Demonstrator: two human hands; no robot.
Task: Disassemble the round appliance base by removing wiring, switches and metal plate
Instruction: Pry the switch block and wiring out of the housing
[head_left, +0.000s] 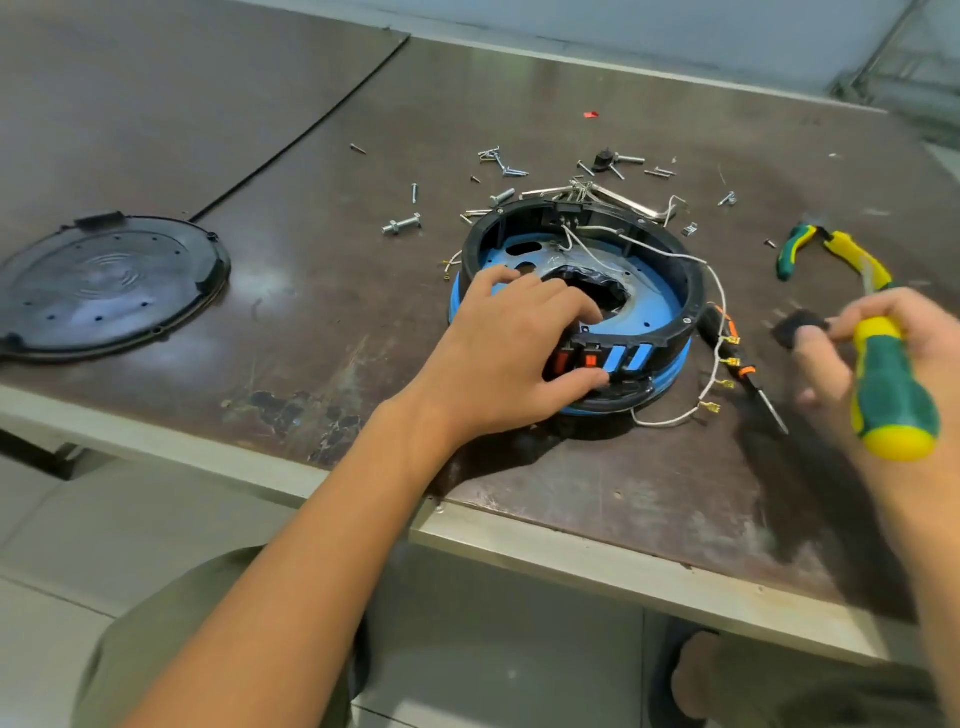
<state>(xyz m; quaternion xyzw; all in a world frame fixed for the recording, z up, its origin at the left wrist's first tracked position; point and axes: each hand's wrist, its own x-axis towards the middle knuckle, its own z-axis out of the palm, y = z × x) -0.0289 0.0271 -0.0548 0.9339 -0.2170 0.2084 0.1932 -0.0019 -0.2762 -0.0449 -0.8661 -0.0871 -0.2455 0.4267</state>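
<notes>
The round appliance base (670, 270), black ring over blue plastic, lies open side up on the table. My left hand (511, 343) grips its near rim, fingers inside, thumb by the orange switches (589, 361). White wires (714, 291) with brass terminals trail over the right rim onto the table. My right hand (883, 343) holds a green-and-yellow screwdriver (891, 395) by its handle and pinches a small black part (795, 330) in its fingertips, to the right of the base. A dark plate with torn black tape (597, 291) sits inside.
The black round cover (104, 286) lies at the far left. Several loose screws and bolts (402, 224) scatter behind the base. Green-and-yellow pliers (831, 249) lie at right, a black-and-orange screwdriver (743, 364) beside the base. The table's metal edge (519, 540) runs near me.
</notes>
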